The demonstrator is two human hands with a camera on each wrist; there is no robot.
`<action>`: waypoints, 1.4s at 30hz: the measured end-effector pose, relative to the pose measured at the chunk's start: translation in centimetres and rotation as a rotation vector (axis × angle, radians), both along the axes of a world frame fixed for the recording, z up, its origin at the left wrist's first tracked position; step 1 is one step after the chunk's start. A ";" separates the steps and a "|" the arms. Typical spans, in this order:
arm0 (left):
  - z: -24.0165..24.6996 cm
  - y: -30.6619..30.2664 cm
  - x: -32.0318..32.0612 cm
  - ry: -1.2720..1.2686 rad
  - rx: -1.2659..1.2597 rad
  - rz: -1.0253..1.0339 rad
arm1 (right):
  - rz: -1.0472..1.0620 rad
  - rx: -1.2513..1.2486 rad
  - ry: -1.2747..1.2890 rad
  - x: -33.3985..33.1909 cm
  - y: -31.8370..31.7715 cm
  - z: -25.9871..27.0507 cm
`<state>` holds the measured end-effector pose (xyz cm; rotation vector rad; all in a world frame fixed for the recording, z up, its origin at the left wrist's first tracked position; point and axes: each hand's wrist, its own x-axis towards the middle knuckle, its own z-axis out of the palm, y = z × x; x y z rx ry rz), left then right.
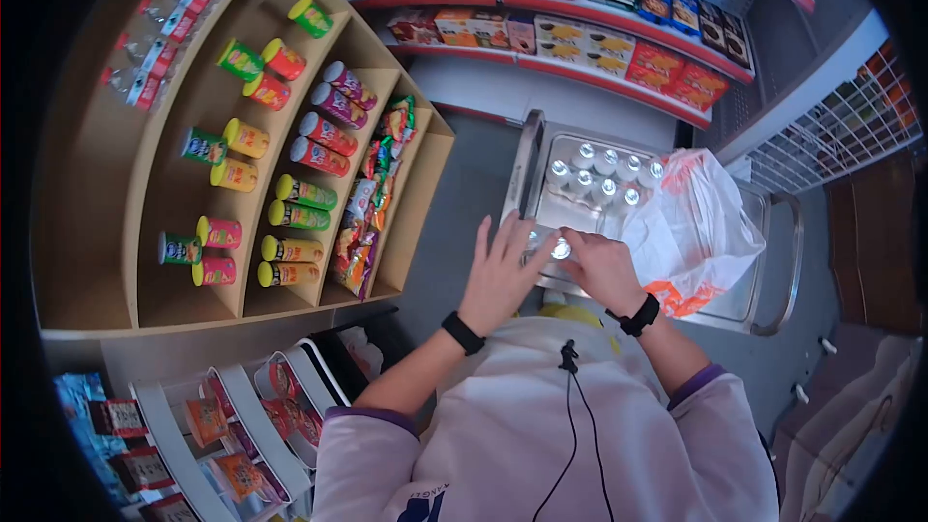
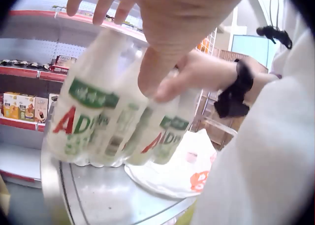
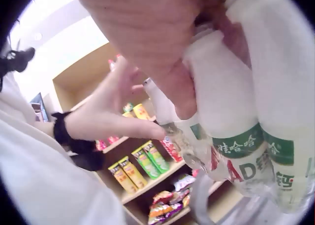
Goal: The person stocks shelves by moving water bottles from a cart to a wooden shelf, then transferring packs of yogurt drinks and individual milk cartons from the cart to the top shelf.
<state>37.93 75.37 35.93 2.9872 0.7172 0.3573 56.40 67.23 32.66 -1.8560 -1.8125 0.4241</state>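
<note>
Several white plastic milk-drink bottles (image 2: 83,107) with green-banded "AD" labels stand together in the left wrist view. From above, their shiny round tops (image 1: 607,187) show on a metal cart's tray. My right hand (image 1: 604,271) holds a bottle (image 3: 216,87) near its neck, its thumb down between bottles in the right wrist view; part of the grip is hidden. My left hand (image 1: 501,266), fingers spread and fairly straight, is at the near-left side of the bottles. Its thumb comes close to the right hand in the left wrist view.
A white plastic bag (image 1: 696,232) with orange print lies on the metal cart (image 1: 788,271), right of the bottles. To the left stands a wooden shelf (image 1: 145,232) with snack cans and bags. Red-edged shelves (image 1: 619,19) hold boxes behind; a white wire rack (image 1: 841,126) stands right.
</note>
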 end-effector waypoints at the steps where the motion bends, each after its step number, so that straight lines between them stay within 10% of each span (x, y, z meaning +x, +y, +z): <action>1: 0.1 -0.3 0.2 -0.007 0.023 0.019 | 0.019 0.023 -0.007 0.9 0.1 -1.1; 17: 1.1 2.5 -14.3 0.220 -0.138 0.275 | -0.097 -0.162 -0.215 7.5 3.2 -12.2; 23: 10.1 11.2 -18.4 0.192 0.281 0.467 | -0.048 -0.124 -0.173 8.4 3.1 -15.6; 33: 31.8 27.7 -25.4 -0.295 0.911 0.696 | 0.045 0.231 0.001 -3.7 8.4 -3.8; 42: 40.7 39.4 -27.9 -0.265 0.860 0.979 | 0.134 0.193 -0.053 -11.2 12.3 -10.5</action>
